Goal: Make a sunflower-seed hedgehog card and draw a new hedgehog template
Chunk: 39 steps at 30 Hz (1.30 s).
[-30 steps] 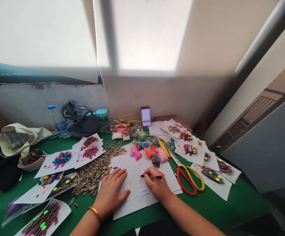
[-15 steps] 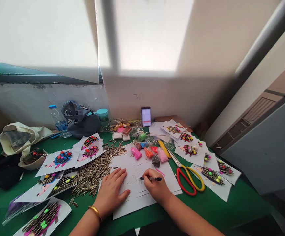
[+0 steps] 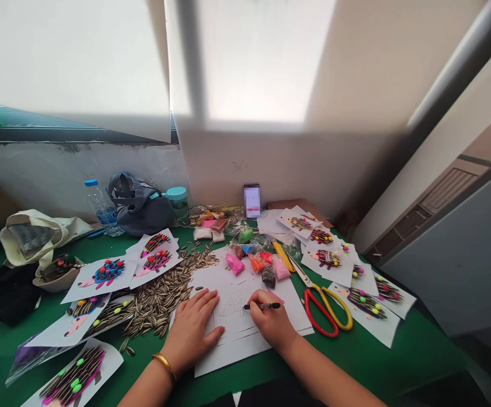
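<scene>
My right hand (image 3: 270, 321) grips a black pen (image 3: 263, 306), its tip at a faint line drawing on a white sheet of paper (image 3: 239, 333). Flat on the left part of that paper lies my left hand (image 3: 195, 327), fingers stretched out, a gold bangle (image 3: 164, 364) on its wrist. Beyond the hands, small bags of coloured clay (image 3: 256, 263) rest on the paper's far part. A heap of striped sunflower seeds (image 3: 160, 299) spreads to the left of the paper. Scissors (image 3: 326, 308) with red and yellow handles lie just right of the paper.
Cards with seed-covered hedgehogs lie on the left (image 3: 108, 274) and right (image 3: 368, 302) of the green table (image 3: 423, 350). A yellow cutter (image 3: 283, 255) lies near the scissors. Toward the wall stand a phone (image 3: 252, 200), a lidded jar (image 3: 177, 200), a dark bag (image 3: 143, 209) and a bottle (image 3: 101, 206).
My right hand and the pen have shifted slightly to the right over the drawing, which shows a few more lines. My left hand has stayed in place.
</scene>
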Tool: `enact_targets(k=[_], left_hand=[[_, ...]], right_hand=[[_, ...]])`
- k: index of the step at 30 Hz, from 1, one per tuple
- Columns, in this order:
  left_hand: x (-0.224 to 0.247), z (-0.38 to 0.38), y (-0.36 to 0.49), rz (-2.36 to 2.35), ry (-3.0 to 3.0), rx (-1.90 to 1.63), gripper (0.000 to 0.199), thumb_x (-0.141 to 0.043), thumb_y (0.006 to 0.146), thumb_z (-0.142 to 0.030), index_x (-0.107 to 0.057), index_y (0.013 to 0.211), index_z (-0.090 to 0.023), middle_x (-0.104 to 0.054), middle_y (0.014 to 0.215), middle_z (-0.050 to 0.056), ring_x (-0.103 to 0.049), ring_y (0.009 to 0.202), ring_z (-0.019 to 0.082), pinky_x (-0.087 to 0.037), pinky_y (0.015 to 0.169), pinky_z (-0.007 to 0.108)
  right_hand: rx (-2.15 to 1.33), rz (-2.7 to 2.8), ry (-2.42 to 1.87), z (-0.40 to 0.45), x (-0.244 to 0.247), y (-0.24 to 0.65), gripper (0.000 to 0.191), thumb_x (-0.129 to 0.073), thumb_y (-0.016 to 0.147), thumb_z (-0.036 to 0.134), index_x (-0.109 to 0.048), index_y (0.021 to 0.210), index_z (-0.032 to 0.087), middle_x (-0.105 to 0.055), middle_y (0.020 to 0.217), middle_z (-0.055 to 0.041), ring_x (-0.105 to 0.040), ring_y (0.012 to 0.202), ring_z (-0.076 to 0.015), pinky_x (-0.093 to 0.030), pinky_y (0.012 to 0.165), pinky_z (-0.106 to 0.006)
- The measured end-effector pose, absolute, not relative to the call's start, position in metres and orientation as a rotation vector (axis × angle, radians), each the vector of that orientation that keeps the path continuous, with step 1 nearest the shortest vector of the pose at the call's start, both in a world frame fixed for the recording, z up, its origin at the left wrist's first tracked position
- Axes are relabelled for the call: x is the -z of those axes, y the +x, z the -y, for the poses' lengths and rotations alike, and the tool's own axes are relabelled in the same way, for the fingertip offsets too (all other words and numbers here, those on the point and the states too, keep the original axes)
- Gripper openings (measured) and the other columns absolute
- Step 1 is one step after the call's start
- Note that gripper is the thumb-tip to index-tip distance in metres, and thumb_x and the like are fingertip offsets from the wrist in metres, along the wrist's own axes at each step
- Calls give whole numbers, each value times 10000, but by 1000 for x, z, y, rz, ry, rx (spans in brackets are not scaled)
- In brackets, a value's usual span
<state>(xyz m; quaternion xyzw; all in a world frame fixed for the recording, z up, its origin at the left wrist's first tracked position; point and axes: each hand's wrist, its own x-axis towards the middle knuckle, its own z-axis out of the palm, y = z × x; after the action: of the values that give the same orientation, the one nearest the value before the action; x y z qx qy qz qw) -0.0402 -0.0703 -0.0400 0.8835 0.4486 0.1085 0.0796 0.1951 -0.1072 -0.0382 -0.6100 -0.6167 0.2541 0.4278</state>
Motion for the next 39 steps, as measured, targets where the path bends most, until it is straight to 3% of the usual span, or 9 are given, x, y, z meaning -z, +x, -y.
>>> enact_targets(k=[39], left_hand=[[37,71,-39,-1360,2620,-300,575,-618,815,-450,-514,1352,-272,-504,1447,51,-397,1348,310,-320,1050,485]], right_hand=[[-668,1510,-1489,105,33,199,162,-469,864,231,-605,778,212,-630,727,-6,-595,714,-170,-442,666,-262]])
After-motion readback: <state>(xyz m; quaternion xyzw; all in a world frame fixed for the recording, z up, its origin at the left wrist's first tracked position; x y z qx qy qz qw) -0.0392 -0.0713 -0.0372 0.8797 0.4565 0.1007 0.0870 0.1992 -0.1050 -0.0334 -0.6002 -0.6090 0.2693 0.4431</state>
